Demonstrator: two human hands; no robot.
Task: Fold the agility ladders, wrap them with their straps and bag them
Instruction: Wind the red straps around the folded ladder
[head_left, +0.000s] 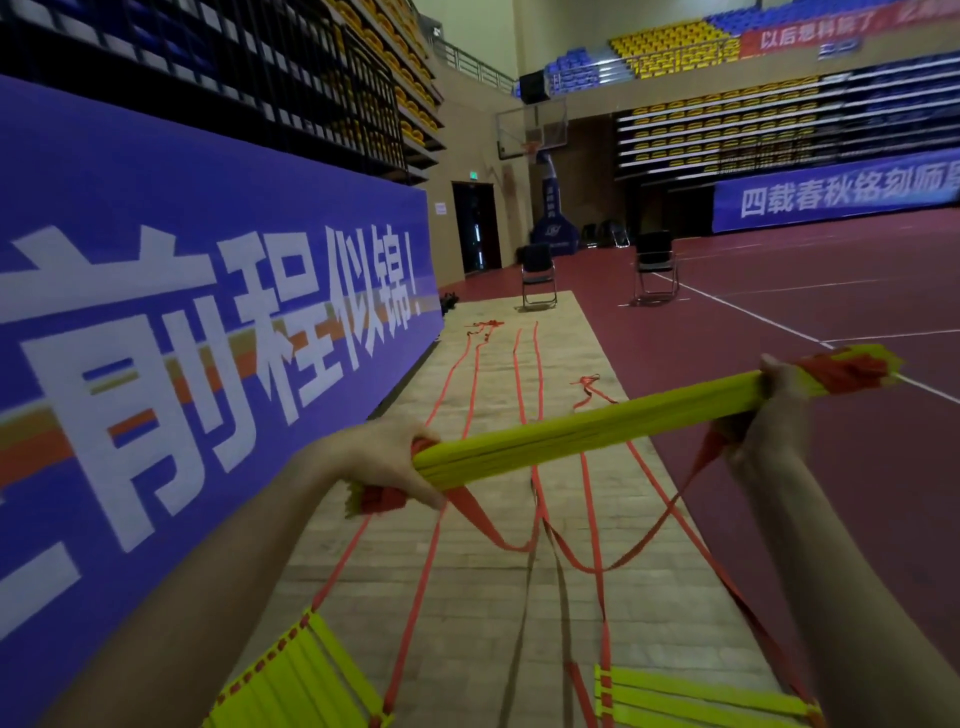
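Yellow rung bundle (587, 428) spans between left hand (379, 465) and right hand (774, 400), each gripping one end.

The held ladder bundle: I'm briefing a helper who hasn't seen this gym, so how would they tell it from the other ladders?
Along the big purple banner runs a strip of pale wooden floor. Above it, the left hand and right hand grip the ends of the yellow rung bundle. Unlike the two rung stacks on the floor, it is in the air, orange straps dangling.
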